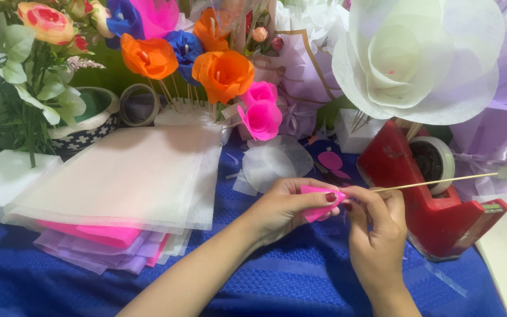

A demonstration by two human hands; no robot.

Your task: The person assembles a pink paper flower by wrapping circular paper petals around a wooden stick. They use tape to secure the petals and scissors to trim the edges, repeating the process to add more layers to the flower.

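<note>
While the left hand [286,208] pinches a pink petal [318,202] at lower centre, the right hand [377,229] grips a thin stick [435,182] (tip at the petal). Behind, right, sits a red tape dispenser [435,205]; upper left, paper flowers [218,70].

Table [277,282] covered in blue cloth; carrying stacked tissue sheets [124,182], red tape dispenser [429,194], white foam blocks [1,182], tape roll [139,105].
</note>
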